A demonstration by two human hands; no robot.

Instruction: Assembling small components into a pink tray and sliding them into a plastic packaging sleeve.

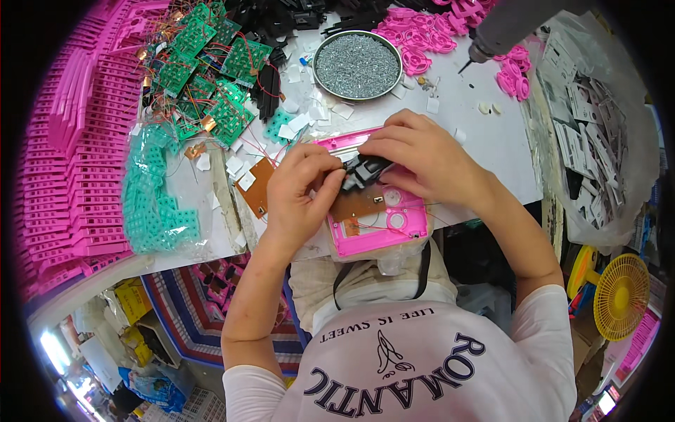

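Above the pink frame (380, 243), left hand (299, 188) and right hand (430, 158) fingers clamp a black part (363, 174), apparently for fitting, probably requiring alignment next.

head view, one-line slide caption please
Left hand and right hand meet at a black part over a pink case.

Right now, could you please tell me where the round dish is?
In the head view, the round dish sits at upper middle, just left of loose pink parts, beyond the right hand.

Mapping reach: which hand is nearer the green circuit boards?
Left. In the picture, the left hand is below and right of the green circuit boards; the right hand is farther right.
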